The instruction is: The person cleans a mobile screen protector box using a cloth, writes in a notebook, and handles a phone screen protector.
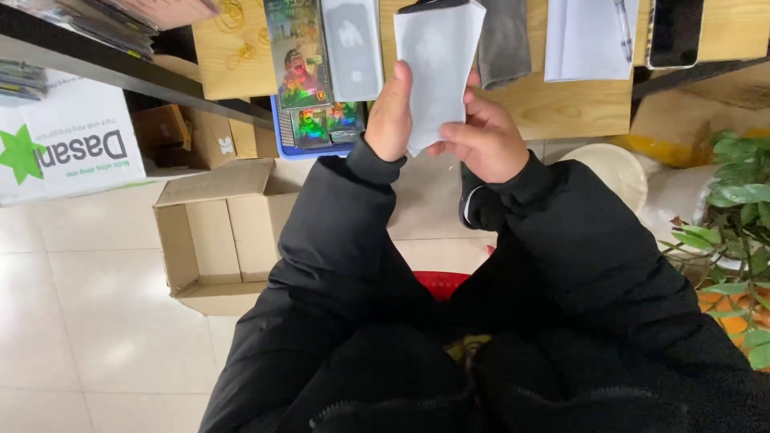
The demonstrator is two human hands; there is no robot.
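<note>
We grip a white pouch [437, 68] in left hand [391, 116] and right hand [484, 140], above the wooden table [561, 104]. Below the table's edge: pale tiled floor [88, 313], open cardboard box [216, 236], potted plant [734, 232].

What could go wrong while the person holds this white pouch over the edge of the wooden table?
The white pouch is pinched between the left hand and right hand near its lower end only, so it might slip and fall toward the open cardboard box or the tiled floor. The dark item sticking out of its top may slide out. The sleeves could also nudge the blue tray overhanging the table edge.
</note>
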